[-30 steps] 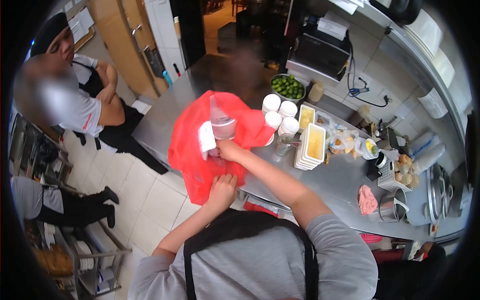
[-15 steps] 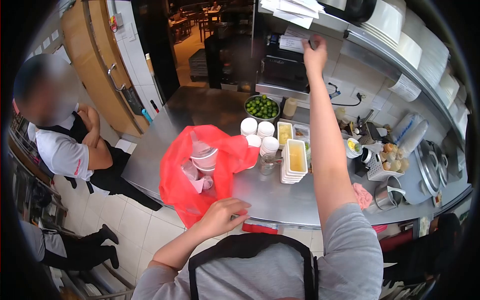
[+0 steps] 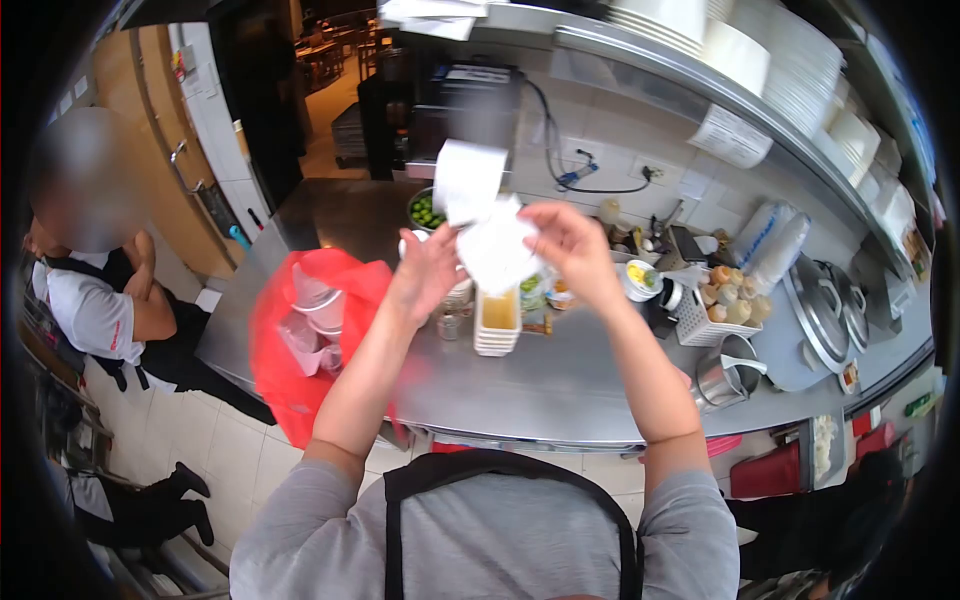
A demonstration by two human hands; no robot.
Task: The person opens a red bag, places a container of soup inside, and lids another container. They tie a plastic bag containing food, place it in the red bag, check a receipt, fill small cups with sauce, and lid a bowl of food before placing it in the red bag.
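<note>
Two white paper slips hang in front of me over the counter, the lower slip (image 3: pixel 497 248) blurred by motion and overlapping the upper slip (image 3: pixel 470 180). My right hand (image 3: pixel 575 250) pinches the right edge of the lower one between thumb and fingers. At the slips' left side is my left hand (image 3: pixel 425 272), its fingers stretched out and apart, fingertips close to the paper. Below the slips stands a stack of white rectangular tubs (image 3: pixel 497 325) with yellowish contents on top. Left of my left forearm sits a red plastic bag (image 3: pixel 275 345) with white containers inside.
A bowl of green limes (image 3: pixel 425 208) is partly hidden behind the slips. A black printer (image 3: pixel 465 110) stands at the back. To the right are a white basket (image 3: pixel 705 328), a metal pitcher (image 3: pixel 722 378) and large lids (image 3: pixel 825 315). A person with folded arms (image 3: pixel 110 300) stands at left.
My right hand has come down from the printer with paper in it. My left hand has risen from the counter's front edge to meet it. The view has shifted right.
</note>
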